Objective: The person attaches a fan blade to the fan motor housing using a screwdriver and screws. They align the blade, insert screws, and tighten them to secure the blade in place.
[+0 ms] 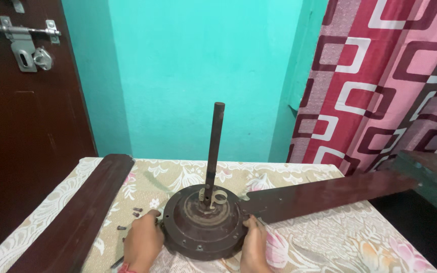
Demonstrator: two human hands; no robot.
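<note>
A table spread with a floral cloth carries a dark brown ceiling fan. One long blade is attached at the right of the round motor housing, and a loose blade lies at the left. The housing, at the table's near middle with its rod upright, is grasped at its rim by the left hand and the right hand. An even two-sided grip is judged best, kept clear of the small screws.
</note>
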